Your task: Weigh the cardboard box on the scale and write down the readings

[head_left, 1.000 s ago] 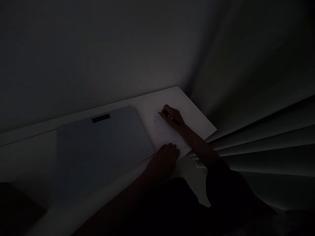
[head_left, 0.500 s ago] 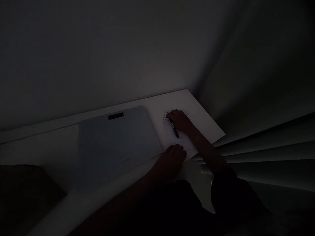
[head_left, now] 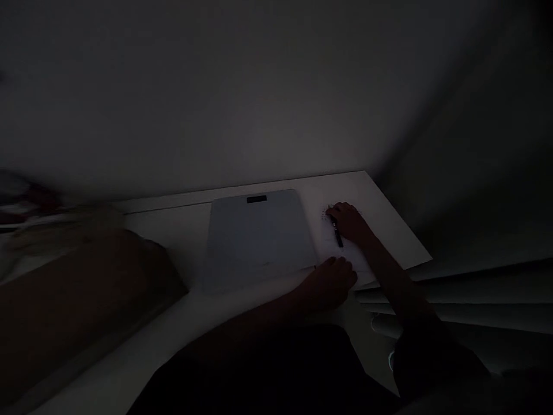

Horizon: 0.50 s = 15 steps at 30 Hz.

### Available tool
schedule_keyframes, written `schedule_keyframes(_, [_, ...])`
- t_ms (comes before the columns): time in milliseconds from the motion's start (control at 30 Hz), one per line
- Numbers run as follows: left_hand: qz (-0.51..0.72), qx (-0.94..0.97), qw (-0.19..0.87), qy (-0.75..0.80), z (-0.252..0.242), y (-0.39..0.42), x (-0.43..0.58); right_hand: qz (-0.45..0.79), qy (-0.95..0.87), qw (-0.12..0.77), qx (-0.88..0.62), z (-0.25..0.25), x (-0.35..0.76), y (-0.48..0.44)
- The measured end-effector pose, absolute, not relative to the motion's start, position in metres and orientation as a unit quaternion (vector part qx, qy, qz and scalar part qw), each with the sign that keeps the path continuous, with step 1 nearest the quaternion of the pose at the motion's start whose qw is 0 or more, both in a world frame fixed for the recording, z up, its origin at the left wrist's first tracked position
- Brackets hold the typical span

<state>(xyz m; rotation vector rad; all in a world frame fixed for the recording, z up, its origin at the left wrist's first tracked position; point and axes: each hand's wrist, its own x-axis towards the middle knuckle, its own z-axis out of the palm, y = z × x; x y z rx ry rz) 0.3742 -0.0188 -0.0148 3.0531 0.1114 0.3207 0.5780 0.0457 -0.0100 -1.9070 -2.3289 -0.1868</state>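
Note:
The scene is very dark. My right hand (head_left: 349, 222) is closed around the upper end of a slim black pen (head_left: 337, 235), whose other end points back toward me. It rests on a white sheet of paper (head_left: 329, 233) with small dark marks showing by the fingertips. Nearer to me, my left hand (head_left: 330, 282) lies over the lower part of the sheet, its fingers loosely bent and nothing visible in them. Left of the paper is a flat pale blue-grey panel (head_left: 259, 239) with a black strip at its far edge.
The white table (head_left: 389, 242) runs along a wall (head_left: 242, 115) and ends in a corner at right. Folded curtain cloth (head_left: 470, 314) hangs beside it. A large brown object (head_left: 95, 282) takes up the left, with blurred items (head_left: 38, 199) behind.
My view has swung left, so the table and both hands sit further right and more of the brown object shows. The right hand keeps its hold on the pen.

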Motion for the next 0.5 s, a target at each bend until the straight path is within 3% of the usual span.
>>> schedule_keyframes(300, [0.126,0.991,0.024,0.031,-0.015,-0.019,0.376,-0.08,-0.774,0.066,-0.625,-0.012,0.581,0.049])
schedule_keyframes(500, [0.204,0.962,-0.179,-0.016,0.012,-0.026,0.337,-0.095,-0.761,0.125,-0.63,-0.019,0.589,0.055])
